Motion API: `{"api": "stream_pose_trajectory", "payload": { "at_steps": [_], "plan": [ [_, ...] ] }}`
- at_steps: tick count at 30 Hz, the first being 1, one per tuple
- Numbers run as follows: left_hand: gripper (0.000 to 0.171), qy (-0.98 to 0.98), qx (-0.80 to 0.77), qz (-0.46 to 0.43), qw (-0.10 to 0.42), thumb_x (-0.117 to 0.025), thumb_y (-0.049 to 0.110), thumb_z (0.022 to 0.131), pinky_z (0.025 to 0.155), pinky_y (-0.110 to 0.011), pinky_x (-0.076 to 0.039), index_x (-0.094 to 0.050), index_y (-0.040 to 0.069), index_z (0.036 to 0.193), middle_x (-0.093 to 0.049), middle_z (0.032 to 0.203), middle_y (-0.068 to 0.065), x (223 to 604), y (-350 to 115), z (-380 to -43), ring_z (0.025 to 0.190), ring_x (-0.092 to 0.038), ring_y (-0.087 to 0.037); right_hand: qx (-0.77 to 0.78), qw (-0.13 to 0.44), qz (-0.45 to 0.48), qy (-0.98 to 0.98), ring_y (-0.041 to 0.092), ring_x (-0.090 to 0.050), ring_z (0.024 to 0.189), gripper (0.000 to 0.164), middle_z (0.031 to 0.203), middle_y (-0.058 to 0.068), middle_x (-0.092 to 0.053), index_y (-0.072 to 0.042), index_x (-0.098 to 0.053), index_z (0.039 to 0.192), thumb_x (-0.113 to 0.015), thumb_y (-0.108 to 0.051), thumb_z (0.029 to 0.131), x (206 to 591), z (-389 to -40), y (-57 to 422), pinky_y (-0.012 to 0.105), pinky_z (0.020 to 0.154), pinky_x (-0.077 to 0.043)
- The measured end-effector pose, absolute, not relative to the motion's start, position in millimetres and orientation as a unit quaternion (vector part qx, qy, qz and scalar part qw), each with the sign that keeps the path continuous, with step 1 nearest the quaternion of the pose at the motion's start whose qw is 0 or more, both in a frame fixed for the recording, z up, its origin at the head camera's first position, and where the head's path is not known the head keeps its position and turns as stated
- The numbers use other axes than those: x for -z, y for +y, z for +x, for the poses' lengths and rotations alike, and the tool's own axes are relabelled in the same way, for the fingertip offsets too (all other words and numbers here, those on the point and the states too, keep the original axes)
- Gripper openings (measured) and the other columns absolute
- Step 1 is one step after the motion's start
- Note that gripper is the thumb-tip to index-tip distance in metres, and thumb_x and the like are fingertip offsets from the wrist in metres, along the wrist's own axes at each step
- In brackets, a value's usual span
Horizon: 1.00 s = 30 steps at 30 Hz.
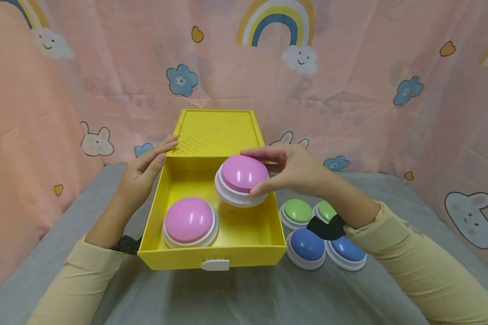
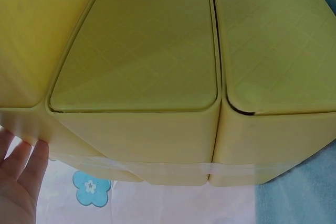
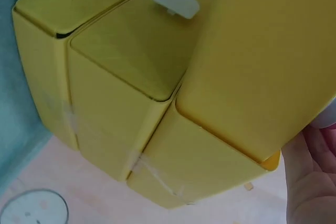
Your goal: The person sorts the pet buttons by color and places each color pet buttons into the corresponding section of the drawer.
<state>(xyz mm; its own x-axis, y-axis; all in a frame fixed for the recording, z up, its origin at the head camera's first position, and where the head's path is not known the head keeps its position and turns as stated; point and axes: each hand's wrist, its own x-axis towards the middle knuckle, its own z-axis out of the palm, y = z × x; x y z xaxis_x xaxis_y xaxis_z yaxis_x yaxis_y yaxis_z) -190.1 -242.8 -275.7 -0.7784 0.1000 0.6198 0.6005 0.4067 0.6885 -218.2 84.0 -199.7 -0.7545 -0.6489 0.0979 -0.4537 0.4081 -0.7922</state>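
My right hand (image 1: 298,169) pinches a pink dome push button (image 1: 244,174) by its white base, thumb in front and fingers behind. It is held tilted over the right part of a pulled-out yellow drawer (image 1: 211,258). Inside the drawer, at the front left, lies a second pink push button (image 1: 188,220). With fingers extended, my left hand (image 1: 138,176) touches the left edge of the yellow cabinet top (image 1: 217,133). The left wrist view shows those fingertips (image 2: 39,153) against the cabinet's side.
Right of the drawer, two green push buttons (image 1: 298,211) and two blue push buttons (image 1: 307,244) stand on the grey cloth (image 1: 227,298). Below the open drawer are two closed drawers (image 2: 136,51) with white handles. A pink patterned curtain (image 1: 349,58) hangs behind.
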Motion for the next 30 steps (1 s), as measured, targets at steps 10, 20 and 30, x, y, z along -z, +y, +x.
{"api": "stream_pose_trajectory", "payload": {
  "at_steps": [10,20,30],
  "plan": [
    [0.037,-0.801,0.496,-0.217,0.255,-0.041,0.014,0.108,0.116,-0.013,-0.033,-0.057,0.004,0.139,-0.050,0.153,-0.001,276.5,-242.9,-189.7,0.149,-0.036,-0.014,0.344,0.034,-0.389,0.854,0.018,-0.064,0.118,0.072,0.129,0.001,-0.067,-0.016,-0.063,0.136,-0.091,-0.028,0.070,203.6,-212.7,76.4,0.038,0.101,-0.055],
    [0.037,-0.807,0.488,-0.210,0.258,-0.041,0.015,0.108,0.114,-0.012,-0.034,-0.058,0.007,0.139,-0.050,0.153,-0.002,275.6,-242.4,-188.2,0.148,-0.036,-0.010,0.269,0.014,-0.440,0.857,0.021,-0.062,0.118,0.073,0.131,0.003,-0.067,-0.014,-0.063,0.135,-0.091,-0.029,0.070,203.2,-212.3,68.4,0.039,0.100,-0.056],
    [0.037,-0.807,0.489,-0.211,0.256,-0.041,0.015,0.108,0.114,-0.012,-0.034,-0.058,0.007,0.139,-0.049,0.153,-0.001,275.7,-241.3,-189.1,0.149,-0.035,-0.016,0.240,0.023,-0.449,0.861,0.021,-0.063,0.117,0.076,0.132,0.002,-0.066,-0.014,-0.061,0.137,-0.091,-0.034,0.070,205.6,-211.2,64.0,0.037,0.098,-0.057]
  ]
}}
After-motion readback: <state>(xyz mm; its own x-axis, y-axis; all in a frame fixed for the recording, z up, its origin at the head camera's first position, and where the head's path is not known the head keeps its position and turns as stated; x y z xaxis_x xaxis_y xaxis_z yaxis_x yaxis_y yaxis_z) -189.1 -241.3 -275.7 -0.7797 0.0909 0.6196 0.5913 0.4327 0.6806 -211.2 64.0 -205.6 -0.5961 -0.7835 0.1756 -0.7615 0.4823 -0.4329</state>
